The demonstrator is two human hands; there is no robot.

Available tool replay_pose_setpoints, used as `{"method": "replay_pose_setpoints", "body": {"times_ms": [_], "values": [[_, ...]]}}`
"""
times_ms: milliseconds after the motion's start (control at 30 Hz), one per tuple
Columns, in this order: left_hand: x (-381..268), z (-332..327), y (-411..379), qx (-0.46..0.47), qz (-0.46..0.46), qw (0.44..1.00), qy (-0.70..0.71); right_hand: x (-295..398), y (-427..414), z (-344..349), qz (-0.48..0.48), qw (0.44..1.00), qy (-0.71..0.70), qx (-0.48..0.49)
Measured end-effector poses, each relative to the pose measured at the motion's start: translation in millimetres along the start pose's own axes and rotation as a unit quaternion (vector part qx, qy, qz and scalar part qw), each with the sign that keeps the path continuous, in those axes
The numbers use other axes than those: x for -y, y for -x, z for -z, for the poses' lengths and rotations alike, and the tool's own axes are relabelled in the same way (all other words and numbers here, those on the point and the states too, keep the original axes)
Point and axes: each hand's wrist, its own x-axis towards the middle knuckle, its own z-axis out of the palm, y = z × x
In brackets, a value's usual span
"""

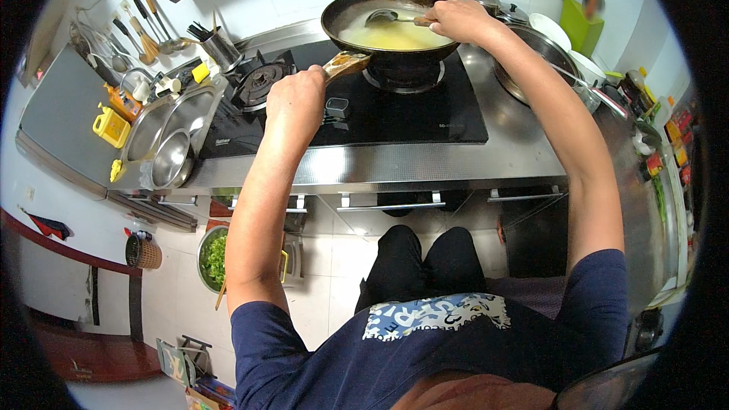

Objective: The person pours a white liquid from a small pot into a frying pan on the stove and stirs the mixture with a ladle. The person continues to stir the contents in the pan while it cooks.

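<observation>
My left hand (296, 99) grips the wooden handle (344, 65) of a dark wok (336, 17). The wok is over the right burner (421, 78) of a black glass gas hob (398, 119); whether it rests on the burner or is raised, I cannot tell. Pale yellow, cloudy liquid (401, 37) covers the wok's bottom. My right hand (462, 20) is closed around the wooden handle of a metal ladle (383, 17), whose bowl is in the wok at the liquid. Steam or foam partly hides the liquid.
At left are the bare burner (265, 81), a steel utensil holder (222, 50), and a sink with a metal bowl (172, 159). A large steel pot (512, 82) and a white bowl (549, 31) stand right. Below left, a bowl (200, 259) holds chopped greens (215, 259).
</observation>
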Motion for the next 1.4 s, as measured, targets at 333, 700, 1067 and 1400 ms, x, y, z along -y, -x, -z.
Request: {"method": "replay_pose_setpoints", "body": {"times_ms": [333,700,1067,1400], "values": [[0,0,0,-0.006,-0.004,1.000,-0.012,-51,38,12,0.029,0.999,0.020,-0.028],[1,-1,-1,0.015,0.005,1.000,0.012,-56,77,79,0.089,0.983,-0.125,0.104],[-1,1,1,-0.018,-0.007,1.000,0.007,2,30,27,0.063,0.996,-0.062,-0.006],[0,-1,-1,-0.008,-0.007,1.000,-0.002,-23,3,-4,-0.004,0.999,0.030,-0.033]]}}
